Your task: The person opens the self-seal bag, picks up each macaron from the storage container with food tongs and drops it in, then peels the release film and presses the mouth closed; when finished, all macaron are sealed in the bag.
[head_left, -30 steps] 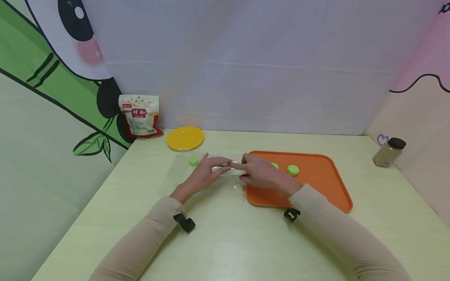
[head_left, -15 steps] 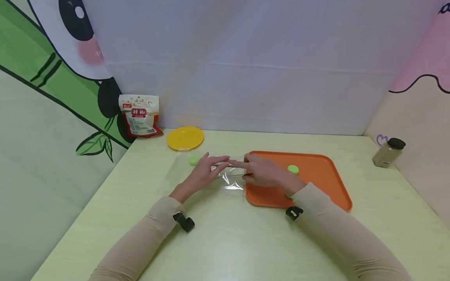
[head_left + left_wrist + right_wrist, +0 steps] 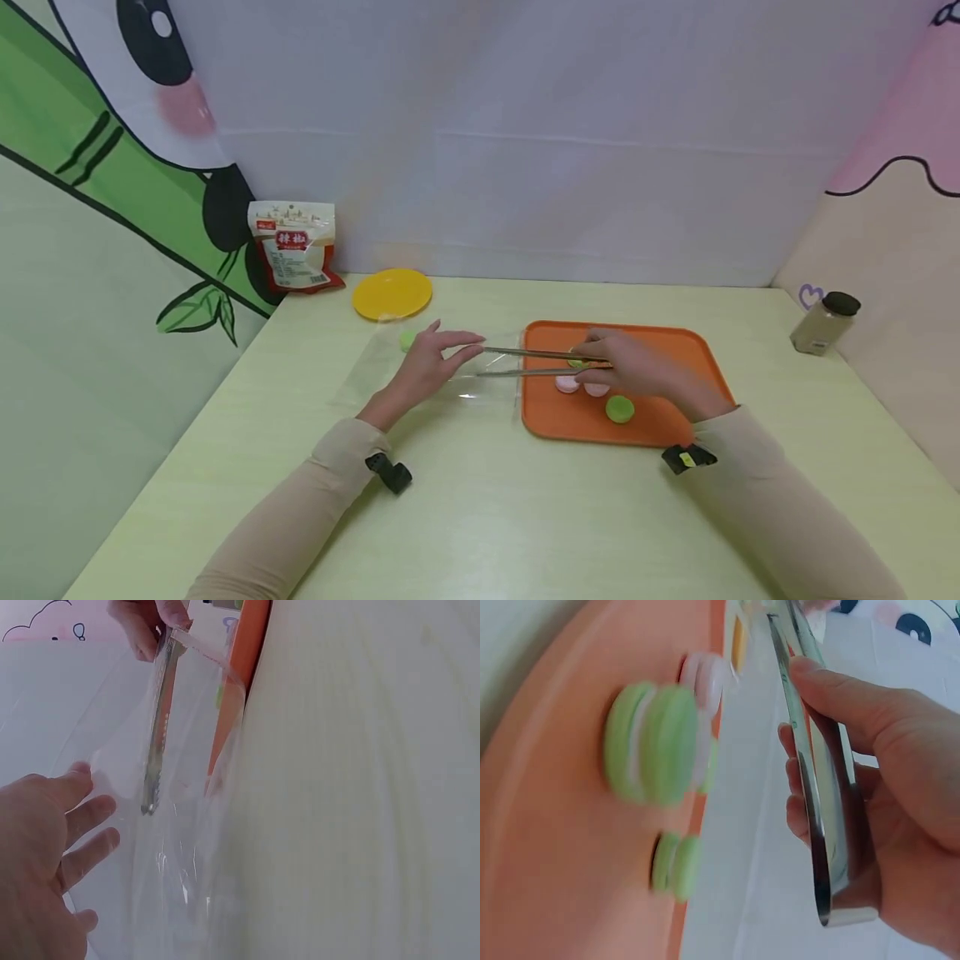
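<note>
A clear plastic bag (image 3: 457, 392) lies spread in front of me, a green macaron (image 3: 407, 339) showing through its far left part. My left hand (image 3: 431, 362) pinches the film of its mouth between thumb and forefinger, the other fingers spread. In my right hand (image 3: 637, 362) I grip metal tongs (image 3: 546, 354) that point left. Their arms stand apart with nothing between the tips, which overlap the bag's film in the left wrist view. Under and beside the right hand, several green macarons (image 3: 652, 742) and pink macarons (image 3: 567, 384) sit on an orange tray (image 3: 547, 421).
A yellow plate (image 3: 392, 293) stands behind the bag, and a red and white food packet (image 3: 295, 247) leans at the back left. A jar with a black lid (image 3: 825, 325) stands at the right edge of the table (image 3: 480, 517).
My right hand has moved right, over the tray, with the tongs, uncovering their length and several macarons. The left hand has barely moved, still at the bag's mouth.
</note>
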`<act>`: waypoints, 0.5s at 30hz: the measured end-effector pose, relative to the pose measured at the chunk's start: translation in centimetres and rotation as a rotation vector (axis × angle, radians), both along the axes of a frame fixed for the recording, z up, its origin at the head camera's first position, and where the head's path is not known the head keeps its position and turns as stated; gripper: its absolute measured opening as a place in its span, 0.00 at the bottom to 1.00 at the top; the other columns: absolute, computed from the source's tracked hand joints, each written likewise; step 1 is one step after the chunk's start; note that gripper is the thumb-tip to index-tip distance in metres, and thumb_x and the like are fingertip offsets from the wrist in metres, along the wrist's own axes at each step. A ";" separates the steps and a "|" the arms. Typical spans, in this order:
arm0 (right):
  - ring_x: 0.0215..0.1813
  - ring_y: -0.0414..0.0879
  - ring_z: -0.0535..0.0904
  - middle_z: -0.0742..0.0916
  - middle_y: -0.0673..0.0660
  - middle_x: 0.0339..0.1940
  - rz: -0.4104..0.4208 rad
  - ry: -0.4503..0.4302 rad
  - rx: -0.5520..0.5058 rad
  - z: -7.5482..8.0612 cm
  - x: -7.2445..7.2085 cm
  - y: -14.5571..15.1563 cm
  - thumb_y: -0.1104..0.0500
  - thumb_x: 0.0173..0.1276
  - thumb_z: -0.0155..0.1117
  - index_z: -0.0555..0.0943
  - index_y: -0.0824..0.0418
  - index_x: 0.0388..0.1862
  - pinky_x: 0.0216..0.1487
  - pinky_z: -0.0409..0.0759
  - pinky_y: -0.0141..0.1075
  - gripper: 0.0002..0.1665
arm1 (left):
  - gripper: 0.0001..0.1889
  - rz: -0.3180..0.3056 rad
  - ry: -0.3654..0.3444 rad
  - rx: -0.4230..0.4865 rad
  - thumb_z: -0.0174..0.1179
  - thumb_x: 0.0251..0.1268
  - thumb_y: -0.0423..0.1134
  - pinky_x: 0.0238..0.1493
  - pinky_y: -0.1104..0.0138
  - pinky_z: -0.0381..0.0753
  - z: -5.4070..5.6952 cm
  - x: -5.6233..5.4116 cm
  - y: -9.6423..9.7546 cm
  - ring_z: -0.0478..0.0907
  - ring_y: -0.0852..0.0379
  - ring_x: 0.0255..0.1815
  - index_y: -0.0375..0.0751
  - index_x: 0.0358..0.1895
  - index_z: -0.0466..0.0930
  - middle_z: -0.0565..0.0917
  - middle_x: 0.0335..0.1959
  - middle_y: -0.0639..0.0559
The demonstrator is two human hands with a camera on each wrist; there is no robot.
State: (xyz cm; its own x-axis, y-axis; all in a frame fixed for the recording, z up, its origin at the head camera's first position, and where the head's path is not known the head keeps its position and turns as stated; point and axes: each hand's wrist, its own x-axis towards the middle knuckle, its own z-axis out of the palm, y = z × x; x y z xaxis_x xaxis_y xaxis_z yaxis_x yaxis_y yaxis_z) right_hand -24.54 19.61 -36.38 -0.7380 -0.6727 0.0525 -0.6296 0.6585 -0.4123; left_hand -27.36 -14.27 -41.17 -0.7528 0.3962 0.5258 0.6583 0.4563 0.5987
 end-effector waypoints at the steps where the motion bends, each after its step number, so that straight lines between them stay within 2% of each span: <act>1: 0.44 0.42 0.75 0.83 0.47 0.45 0.004 0.007 -0.008 -0.1 0.1 0.7 0.56 0.72 0.67 0.84 0.56 0.58 0.45 0.79 0.38 0.17 | 0.12 0.000 0.000 0.000 0.69 0.64 0.36 0.75 0.42 0.51 0.0 0.0 0.0 0.86 0.49 0.50 0.39 0.49 0.89 0.89 0.44 0.48; 3: 0.41 0.43 0.74 0.83 0.47 0.42 0.001 0.018 -0.031 -0.3 0.2 2.2 0.57 0.72 0.67 0.85 0.59 0.57 0.41 0.78 0.37 0.17 | 0.12 0.000 -0.002 -0.001 0.69 0.64 0.36 0.75 0.42 0.51 0.0 0.0 0.0 0.86 0.49 0.50 0.39 0.49 0.89 0.89 0.43 0.48; 6: 0.34 0.42 0.71 0.79 0.45 0.35 -0.049 0.027 -0.063 -0.8 0.4 4.3 0.56 0.70 0.68 0.85 0.60 0.55 0.33 0.74 0.34 0.17 | 0.12 0.010 -0.015 -0.014 0.69 0.64 0.37 0.75 0.43 0.51 -0.1 0.0 0.0 0.86 0.50 0.50 0.39 0.49 0.89 0.89 0.43 0.48; 11: 0.31 0.43 0.69 0.77 0.47 0.30 -0.153 0.095 -0.067 -0.7 1.0 7.5 0.59 0.68 0.71 0.87 0.62 0.51 0.30 0.71 0.34 0.14 | 0.13 0.045 -0.059 -0.034 0.67 0.66 0.38 0.75 0.42 0.51 -0.3 -0.4 -0.1 0.86 0.50 0.48 0.39 0.51 0.88 0.89 0.44 0.47; 15: 0.30 0.44 0.67 0.74 0.49 0.28 -0.223 0.099 -0.042 -0.3 1.0 10.1 0.60 0.66 0.72 0.87 0.64 0.50 0.27 0.68 0.33 0.15 | 0.13 0.063 -0.103 -0.043 0.67 0.67 0.40 0.75 0.41 0.51 -0.4 -0.5 0.1 0.88 0.48 0.41 0.39 0.51 0.88 0.89 0.44 0.47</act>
State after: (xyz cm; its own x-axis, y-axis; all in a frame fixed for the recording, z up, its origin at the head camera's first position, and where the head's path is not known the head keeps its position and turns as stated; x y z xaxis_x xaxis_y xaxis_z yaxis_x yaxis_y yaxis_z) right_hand -23.56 29.72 -36.67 -0.8580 -0.4892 0.1563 -0.5090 0.7695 -0.3857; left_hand -27.89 -14.20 -41.61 -0.8259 0.3673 0.4278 0.5637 0.5215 0.6406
